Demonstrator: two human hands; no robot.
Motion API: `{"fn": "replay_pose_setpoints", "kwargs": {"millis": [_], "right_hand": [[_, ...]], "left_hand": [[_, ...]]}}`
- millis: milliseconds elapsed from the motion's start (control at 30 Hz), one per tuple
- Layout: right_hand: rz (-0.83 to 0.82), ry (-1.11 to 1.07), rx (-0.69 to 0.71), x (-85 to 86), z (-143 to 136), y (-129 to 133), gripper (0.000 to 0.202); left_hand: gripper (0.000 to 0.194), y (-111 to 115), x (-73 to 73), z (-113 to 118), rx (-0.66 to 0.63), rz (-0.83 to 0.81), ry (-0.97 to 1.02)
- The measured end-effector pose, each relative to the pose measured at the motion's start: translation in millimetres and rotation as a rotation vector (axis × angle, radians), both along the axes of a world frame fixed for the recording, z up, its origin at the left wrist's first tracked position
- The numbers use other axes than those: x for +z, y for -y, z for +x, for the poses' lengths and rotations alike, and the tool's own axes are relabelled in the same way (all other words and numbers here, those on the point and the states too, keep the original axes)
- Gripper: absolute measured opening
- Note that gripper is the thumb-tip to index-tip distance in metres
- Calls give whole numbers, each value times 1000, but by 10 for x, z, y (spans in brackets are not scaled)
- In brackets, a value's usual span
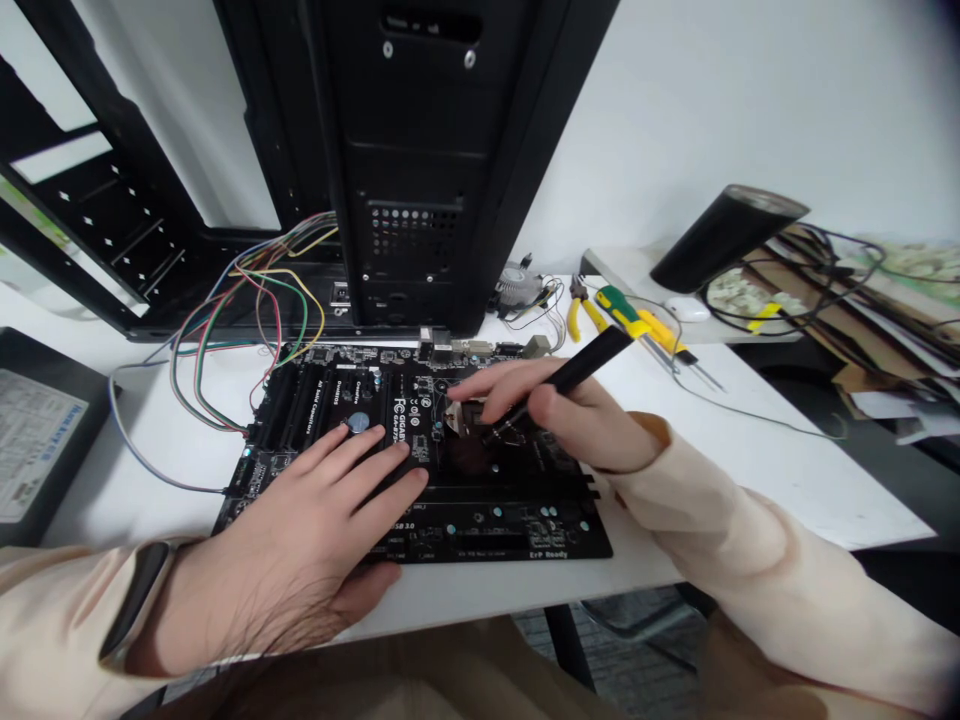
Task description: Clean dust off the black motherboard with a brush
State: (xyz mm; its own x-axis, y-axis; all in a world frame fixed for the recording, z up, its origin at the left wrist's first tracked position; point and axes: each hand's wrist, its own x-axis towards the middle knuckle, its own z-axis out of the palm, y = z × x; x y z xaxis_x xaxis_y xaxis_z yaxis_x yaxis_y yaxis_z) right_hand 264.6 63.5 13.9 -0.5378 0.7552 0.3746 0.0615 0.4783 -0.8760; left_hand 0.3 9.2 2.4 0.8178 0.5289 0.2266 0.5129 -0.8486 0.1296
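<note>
A black motherboard (471, 500) lies flat on the white table, with lettering and several small connectors on it. My left hand (322, 520) rests on its left part, fingers stretched out and holding nothing, near a round coin cell battery (359, 423). Over the right part, my right hand (585, 410) grips a black stick-shaped tool (589, 362) between thumb and fingers. The tool slants down toward the CPU socket (469, 415), where its dark lower end is hard to make out. Fingertips of that hand hover or rest beside the socket; contact is unclear.
Behind the board stands an open black computer case (420, 150), with coloured wires (281, 270) running to the board. At left is a power supply (45, 430). Pliers (585, 308), a green-yellow screwdriver (622, 310), a CPU cooler (519, 285) and a black cylinder (720, 235) lie at the back right.
</note>
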Motion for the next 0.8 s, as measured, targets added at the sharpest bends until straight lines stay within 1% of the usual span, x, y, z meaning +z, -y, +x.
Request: {"fn": "replay_pose_setpoints", "kwargs": {"millis": [133, 233, 300, 400, 467, 533, 600, 667, 733, 800], "right_hand": [[-32, -88, -184, 119, 89, -47, 60], [-55, -98, -352, 228, 192, -88, 66], [-40, -90, -453, 264, 269, -108, 62], [83, -25, -623, 264, 360, -124, 49], [164, 76, -685, 261, 380, -125, 39], [197, 180, -675, 271, 360, -116, 32], [193, 318, -603, 288, 315, -102, 32], [160, 515, -466, 304, 271, -86, 33], [90, 689, -290, 318, 248, -69, 36], [-1, 730, -162, 336, 253, -54, 38]], "left_hand": [[51, 2, 6, -3, -6, -11, -2], [52, 10, -10, -10, -4, -4, -8], [53, 12, -20, -14, -4, 17, -7], [53, 3, -19, -14, -27, 46, -8], [53, -8, -10, -10, -42, 55, -22], [53, -19, -3, -5, -46, 60, -32], [53, -23, -2, -4, -41, 63, -27], [54, -19, -5, -7, -44, 63, -24], [54, -9, -8, -13, -45, 58, -26], [54, 1, -9, -19, -33, 48, -25]]}}
